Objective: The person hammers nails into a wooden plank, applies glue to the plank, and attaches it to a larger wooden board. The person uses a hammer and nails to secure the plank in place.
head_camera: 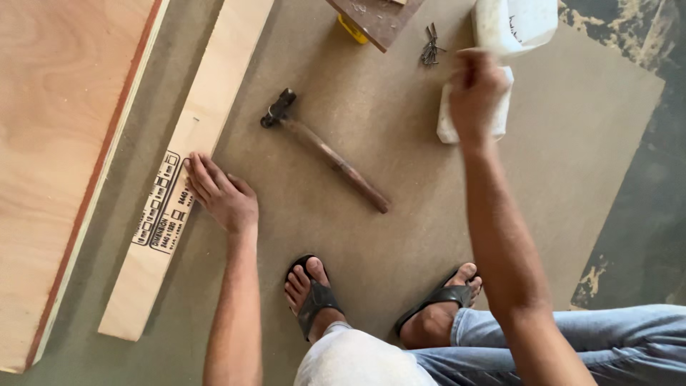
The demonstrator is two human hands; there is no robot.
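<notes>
My left hand [220, 191] lies flat with fingers apart on the edge of a narrow plywood strip [187, 157] that has a black printed stamp. My right hand [474, 91] is raised and blurred over a small white plastic piece [449, 127], fingers curled; I cannot tell whether it holds anything. A hammer [325, 149] with a brown wooden handle and dark head lies on the brown board between my hands, touched by neither.
A large plywood sheet [57, 143] lies at the left. A heap of nails [430, 48] sits by a white plastic container [514, 25]. A dark wooden piece [375, 18] is at the top. My sandalled feet [314, 293] rest on the brown board [557, 157].
</notes>
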